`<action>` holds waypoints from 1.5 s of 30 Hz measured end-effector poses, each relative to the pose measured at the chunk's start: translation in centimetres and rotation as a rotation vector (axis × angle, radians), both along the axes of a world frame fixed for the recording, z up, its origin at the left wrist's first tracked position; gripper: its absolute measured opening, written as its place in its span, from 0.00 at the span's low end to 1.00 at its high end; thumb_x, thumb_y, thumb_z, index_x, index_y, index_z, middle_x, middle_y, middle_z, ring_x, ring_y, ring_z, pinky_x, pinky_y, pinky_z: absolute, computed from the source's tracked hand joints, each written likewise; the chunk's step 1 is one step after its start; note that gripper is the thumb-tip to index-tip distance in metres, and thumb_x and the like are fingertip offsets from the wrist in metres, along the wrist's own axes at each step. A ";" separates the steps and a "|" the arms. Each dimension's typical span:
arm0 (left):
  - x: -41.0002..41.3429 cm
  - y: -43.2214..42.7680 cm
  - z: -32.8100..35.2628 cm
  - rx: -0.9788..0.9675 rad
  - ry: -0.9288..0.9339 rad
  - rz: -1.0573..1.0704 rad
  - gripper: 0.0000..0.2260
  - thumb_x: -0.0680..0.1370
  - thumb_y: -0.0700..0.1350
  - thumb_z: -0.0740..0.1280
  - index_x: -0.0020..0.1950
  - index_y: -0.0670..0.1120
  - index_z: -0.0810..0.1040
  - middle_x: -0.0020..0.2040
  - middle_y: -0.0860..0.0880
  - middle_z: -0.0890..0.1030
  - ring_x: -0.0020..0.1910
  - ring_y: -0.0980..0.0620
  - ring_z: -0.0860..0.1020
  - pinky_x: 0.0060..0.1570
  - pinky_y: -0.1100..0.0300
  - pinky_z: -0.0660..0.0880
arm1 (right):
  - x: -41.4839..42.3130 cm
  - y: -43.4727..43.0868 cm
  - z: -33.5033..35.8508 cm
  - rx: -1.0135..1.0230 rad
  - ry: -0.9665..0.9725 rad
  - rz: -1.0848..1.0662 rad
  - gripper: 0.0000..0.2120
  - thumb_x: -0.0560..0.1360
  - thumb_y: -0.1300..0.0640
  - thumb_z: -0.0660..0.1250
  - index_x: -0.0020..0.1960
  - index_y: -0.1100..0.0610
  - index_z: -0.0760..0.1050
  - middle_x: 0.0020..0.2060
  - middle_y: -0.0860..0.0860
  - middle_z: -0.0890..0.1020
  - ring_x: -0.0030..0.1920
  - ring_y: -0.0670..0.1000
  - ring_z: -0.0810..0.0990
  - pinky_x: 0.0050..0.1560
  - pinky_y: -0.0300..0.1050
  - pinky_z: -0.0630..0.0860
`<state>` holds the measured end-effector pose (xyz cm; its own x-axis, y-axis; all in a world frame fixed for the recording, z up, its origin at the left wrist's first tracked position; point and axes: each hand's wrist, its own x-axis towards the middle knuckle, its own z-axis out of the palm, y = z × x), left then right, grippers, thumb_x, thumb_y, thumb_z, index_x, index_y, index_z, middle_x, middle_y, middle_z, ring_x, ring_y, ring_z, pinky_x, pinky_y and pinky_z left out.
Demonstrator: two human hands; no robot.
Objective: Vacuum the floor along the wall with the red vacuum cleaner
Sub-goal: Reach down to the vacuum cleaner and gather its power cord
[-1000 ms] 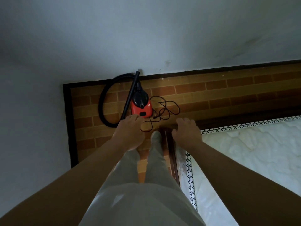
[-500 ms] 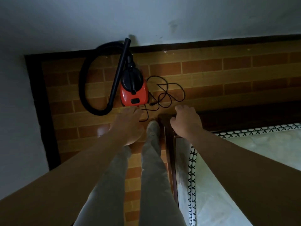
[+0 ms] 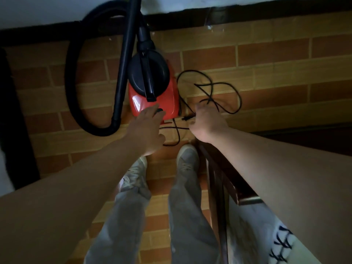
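Note:
The red vacuum cleaner (image 3: 171, 96) with a black top sits on the brick-patterned floor by the wall. Its black hose (image 3: 72, 82) loops out to the left and its black wand (image 3: 125, 54) lies across it, pointing at the wall. A tangled black power cord (image 3: 236, 92) lies to the right of the body. My left hand (image 3: 146, 128) reaches out with straight fingers, the tips touching the red rear of the vacuum. My right hand (image 3: 207, 124) has its fingers curled on the cord where the loops meet.
A white wall (image 3: 57, 8) with a dark skirting (image 3: 247, 18) runs along the top. A dark wooden bed frame (image 3: 215, 164) and patterned bedding (image 3: 266, 235) fill the right side. My feet in pale shoes (image 3: 187, 157) stand just behind the vacuum.
I have moved in and bent down towards the vacuum. My left hand has reached its red rear, and my right hand has closed on the cord.

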<state>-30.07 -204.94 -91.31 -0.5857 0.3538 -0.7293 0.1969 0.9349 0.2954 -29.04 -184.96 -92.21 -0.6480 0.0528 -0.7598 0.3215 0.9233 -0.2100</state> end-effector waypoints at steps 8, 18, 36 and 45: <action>-1.6 -2.3 -2.6 0.155 0.272 -0.017 0.26 0.75 0.46 0.68 0.74 0.49 0.71 0.75 0.47 0.68 0.73 0.44 0.68 0.67 0.42 0.71 | -2.6 -3.7 -4.8 -0.072 0.114 -0.048 0.21 0.76 0.51 0.69 0.66 0.54 0.69 0.55 0.55 0.78 0.55 0.59 0.78 0.54 0.58 0.79; -7.6 -2.2 -3.5 0.334 0.090 0.852 0.26 0.81 0.48 0.68 0.77 0.45 0.65 0.61 0.53 0.76 0.60 0.54 0.76 0.56 0.62 0.71 | -3.6 -6.0 -6.3 -0.095 0.117 -0.137 0.34 0.76 0.48 0.71 0.76 0.54 0.62 0.59 0.56 0.78 0.56 0.59 0.80 0.58 0.57 0.80; -9.8 -4.8 -4.7 0.446 -0.188 1.117 0.09 0.82 0.40 0.65 0.60 0.46 0.81 0.53 0.47 0.86 0.53 0.48 0.85 0.59 0.46 0.80 | -4.2 -11.4 -7.8 -0.151 0.053 -0.299 0.45 0.77 0.50 0.73 0.83 0.52 0.47 0.69 0.58 0.72 0.64 0.60 0.77 0.60 0.54 0.79; -9.1 -9.2 -5.4 0.420 -0.130 1.077 0.09 0.76 0.47 0.66 0.51 0.51 0.84 0.48 0.47 0.87 0.49 0.46 0.86 0.57 0.41 0.81 | -2.8 -14.2 -7.6 -0.236 0.010 -0.225 0.48 0.79 0.54 0.71 0.84 0.51 0.40 0.70 0.58 0.69 0.65 0.58 0.76 0.60 0.49 0.78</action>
<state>-39.13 -214.11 -96.68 -0.6601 -0.0534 -0.7493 -0.6942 0.4243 0.5814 -31.87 -199.12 -99.79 -0.6474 0.0185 -0.7620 0.5088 0.7548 -0.4140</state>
